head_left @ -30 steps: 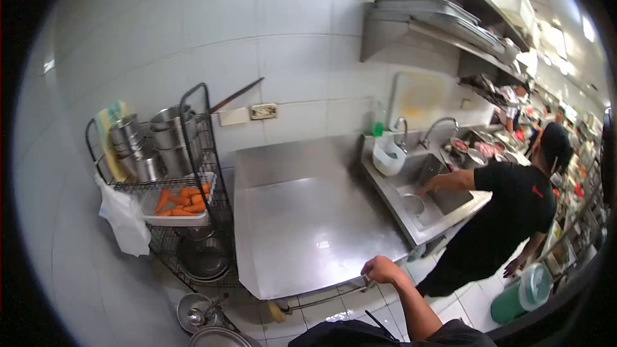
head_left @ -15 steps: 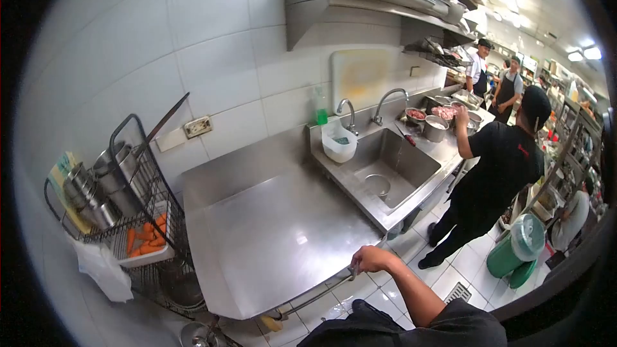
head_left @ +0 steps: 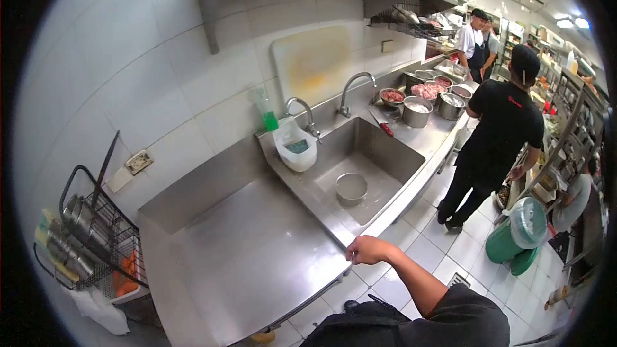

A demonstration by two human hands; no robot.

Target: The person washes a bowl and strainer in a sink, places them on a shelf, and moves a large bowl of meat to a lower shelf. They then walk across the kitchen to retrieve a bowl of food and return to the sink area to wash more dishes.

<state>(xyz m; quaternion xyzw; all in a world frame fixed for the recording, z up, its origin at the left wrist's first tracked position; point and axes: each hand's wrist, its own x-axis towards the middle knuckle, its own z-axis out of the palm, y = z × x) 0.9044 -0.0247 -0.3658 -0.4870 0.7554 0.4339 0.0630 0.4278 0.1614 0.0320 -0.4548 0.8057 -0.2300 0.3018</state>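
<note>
My right hand (head_left: 367, 250) is at the front edge of the steel counter (head_left: 250, 270), near the corner where it meets the sink unit. Its fingers are curled closed. Whatever may be inside them is hidden. My left hand is out of sight. Beyond my right hand lies the sink basin (head_left: 402, 151), with a round metal bowl (head_left: 352, 189) in it. A white plastic container (head_left: 295, 148) with a green scouring pad (head_left: 296, 147) stands on the left rim of the sink.
A red-handled knife (head_left: 384, 128) and several metal pots and bowls, some with meat (head_left: 427, 90), sit right of the sink. A co-worker in black (head_left: 501, 122) stands near a green bin (head_left: 508, 241). At left, a wire rack (head_left: 125, 234) holds pots and carrots.
My view has shifted toward the sink. My right hand has moved along the counter's front edge toward the sink corner. The co-worker in black has turned away from the pots and lowered a hand.
</note>
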